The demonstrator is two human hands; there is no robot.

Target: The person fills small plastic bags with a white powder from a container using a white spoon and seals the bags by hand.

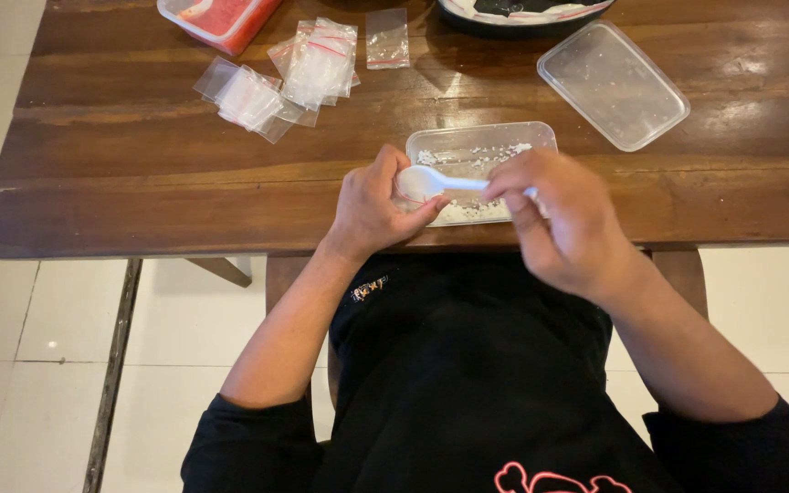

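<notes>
My right hand grips the handle of a white plastic spoon and holds it level over the table's front edge. The spoon's bowl rests inside the curled fingers and thumb of my left hand, which seems to pinch a small clear bag, mostly hidden by the fingers. Just behind both hands stands a clear rectangular tub with white crumbly powder scattered over its bottom.
On the wooden table lie two heaps of small clear zip bags and a single bag. A clear lid lies at right, a red tub and a dark bowl at the back.
</notes>
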